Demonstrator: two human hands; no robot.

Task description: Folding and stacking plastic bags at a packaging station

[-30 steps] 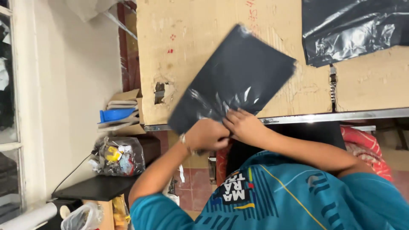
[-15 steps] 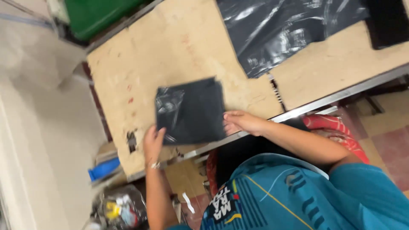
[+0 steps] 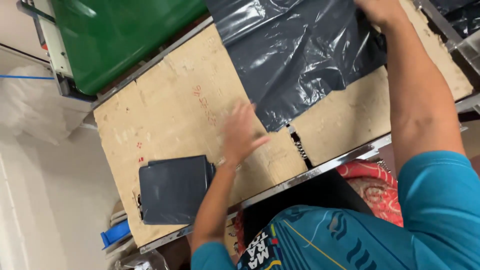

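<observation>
A folded black plastic bag (image 3: 172, 190) lies flat near the front left corner of the cardboard-covered table (image 3: 170, 110). My left hand (image 3: 240, 132) hovers blurred just right of it, fingers spread, holding nothing. A large crumpled black plastic sheet (image 3: 300, 55) is spread over the far middle of the table. My right hand (image 3: 380, 10) reaches across onto the sheet's far edge. Its fingers are cut off by the top of the view, so its grip is hidden.
A green container (image 3: 115, 35) stands beyond the table's far left corner. A metal rail (image 3: 320, 172) runs along the table's front edge. Red patterned cloth (image 3: 370, 185) sits under the table by my body. A blue object (image 3: 115, 234) lies low at the left.
The folded bag, held up in both hands a second ago, now lies on the table. My left hand has come off it, and my right hand has reached far out to the black sheet.
</observation>
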